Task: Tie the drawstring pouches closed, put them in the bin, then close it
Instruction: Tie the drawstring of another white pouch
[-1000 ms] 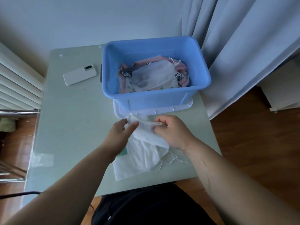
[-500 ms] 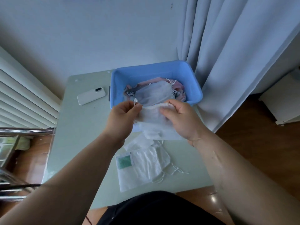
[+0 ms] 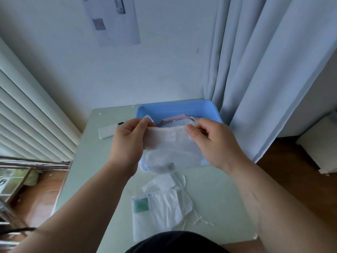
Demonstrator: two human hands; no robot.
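Head view: your left hand (image 3: pixel 127 141) and right hand (image 3: pixel 213 141) each pinch a top corner of the white pouch (image 3: pixel 171 148), raised and seemingly untied, before the blue bin (image 3: pixel 175 108) at the table's (image 3: pixel 94 161) far right corner. The binned pouches (image 3: pixel 174 118) look done. Loose pouches (image 3: pixel 164 207) wait by the near edge, and the bin is unclosed.

A pale green tabletop (image 3: pixel 87 161) stood against a white wall. A white phone (image 3: pixel 107 131), partly hidden, lay flat near its far left corner. A flat white packet with a green label (image 3: pixel 141 205) lay near the front edge. A printed sheet of paper (image 3: pixel 111 19) hung on the wall. Pale grey curtains (image 3: pixel 264 70) hung at right. A white slatted panel (image 3: pixel 27 115), possibly a radiator, filled the left, above metal rails (image 3: pixel 32 162). The floor (image 3: pixel 288 170) was brown wood.
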